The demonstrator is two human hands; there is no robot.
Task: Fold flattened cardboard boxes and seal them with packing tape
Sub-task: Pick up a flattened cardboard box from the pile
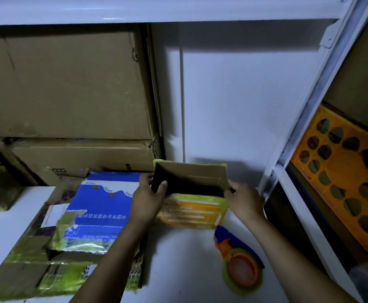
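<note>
Box: a small brown cardboard box with yellow and orange print on its outer side, opened up into a rectangle, held between the two hands above the white table, its open side facing the camera.
Left hand: the left hand grips the box's left end, thumb hooked over the edge into the dark inside.
Right hand: the right hand grips the box's right end; the two hands are apart, a box length between them.
Tape: a blue and orange tape dispenser with a yellow-green roll lies on the table just below the right wrist, untouched.
Left of the left hand: a pile of flattened cartons, a blue and white printed one on top.
Beyond the hands: large brown cartons stacked on the shelf.
Right of the right hand: an orange perforated plastic crate past the white shelf post.
</note>
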